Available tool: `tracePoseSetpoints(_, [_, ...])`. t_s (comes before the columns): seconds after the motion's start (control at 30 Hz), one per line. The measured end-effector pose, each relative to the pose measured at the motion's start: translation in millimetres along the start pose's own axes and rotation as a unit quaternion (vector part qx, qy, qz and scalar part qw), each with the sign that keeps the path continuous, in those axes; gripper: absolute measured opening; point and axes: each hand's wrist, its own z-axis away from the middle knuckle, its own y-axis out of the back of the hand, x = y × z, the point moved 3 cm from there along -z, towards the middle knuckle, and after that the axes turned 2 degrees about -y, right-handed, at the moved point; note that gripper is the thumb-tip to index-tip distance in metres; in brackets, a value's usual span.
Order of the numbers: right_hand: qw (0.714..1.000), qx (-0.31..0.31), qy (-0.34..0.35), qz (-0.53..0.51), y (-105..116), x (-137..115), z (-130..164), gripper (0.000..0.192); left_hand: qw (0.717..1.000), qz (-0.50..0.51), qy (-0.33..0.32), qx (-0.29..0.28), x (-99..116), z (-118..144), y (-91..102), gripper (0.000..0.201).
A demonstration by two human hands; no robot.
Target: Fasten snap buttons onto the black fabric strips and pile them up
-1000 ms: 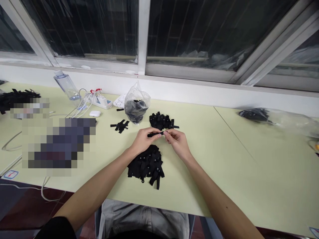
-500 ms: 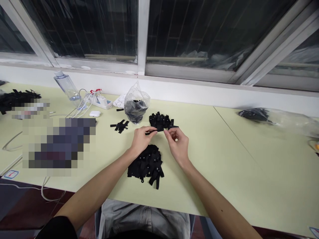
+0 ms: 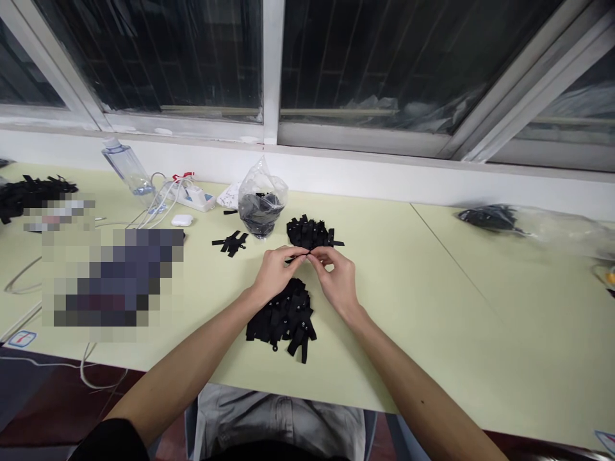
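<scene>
My left hand (image 3: 275,271) and my right hand (image 3: 337,279) meet fingertip to fingertip above the pale green table (image 3: 423,301). Between them they pinch a small black fabric strip (image 3: 298,257), mostly hidden by the fingers. Just below the hands lies a heap of black fabric labels (image 3: 283,317) with tiny white marks. Right behind the hands sits a second, tidier pile of black strips (image 3: 310,232).
A clear plastic bag (image 3: 262,202) with dark pieces stands behind the piles, with a few loose black strips (image 3: 231,242) to its left. Further left are a water bottle (image 3: 127,166), a power strip (image 3: 192,194) with white cables and an earbud case (image 3: 181,219). Another bag (image 3: 528,224) lies far right.
My right hand had let go and drawn back from the strip; now it has come back in and its fingertips meet the left hand's on the strip again.
</scene>
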Motion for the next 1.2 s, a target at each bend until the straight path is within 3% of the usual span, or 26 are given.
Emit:
tracePoseSetpoints(0.4, [0.999, -0.027, 0.016, 0.021, 2, 4, -4, 0.015, 0.999, -0.018, -0.02, -0.027, 7, 2, 0.9, 0.023])
tracePoseSetpoints(0.7, [0.996, -0.061, -0.007, -0.059, 4, 6, -7, 0.012, 0.987, 0.155, 0.038, -0.012, 2, 0, 3.0, 0.035])
tracePoseSetpoints(0.97, [0.988, -0.106, -0.032, -0.106, 3, 11, -7, 0.015, 0.997, 0.004, -0.035, -0.063, 5, 0, 6.1, 0.023])
tracePoseSetpoints(1.2, [0.986, -0.122, -0.037, -0.109, 2, 12, -6, 0.011, 0.995, -0.021, -0.057, -0.074, 1, 0, 6.1, 0.023])
